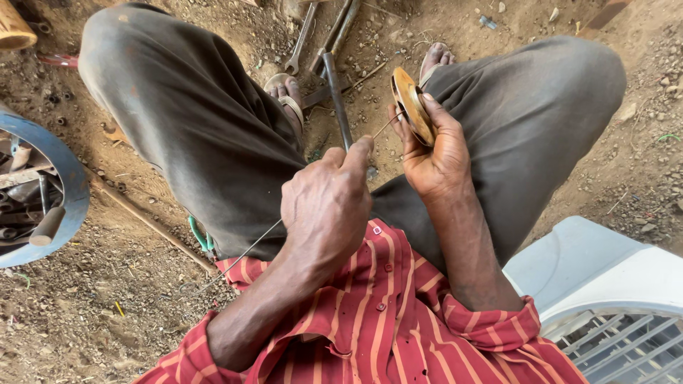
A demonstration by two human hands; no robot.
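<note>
From the head view, the right hand (435, 153) grips a flat, round, rust-brown metal disc (411, 105) edge-on, fingers wrapped around its lower rim, at about one o'clock from the frame's centre above the grey trouser knee. The left hand (329, 203), near centre, pinches a thin, stiff wire (388, 127) between thumb and forefinger, its tip reaching the disc and its tail trailing to seven o'clock. Around them lie gritty brown dirt, long steel spanners (302, 39) at twelve o'clock, a blue painted rim (71, 185) at nine and a white plastic chair (590, 270) at four.
</note>
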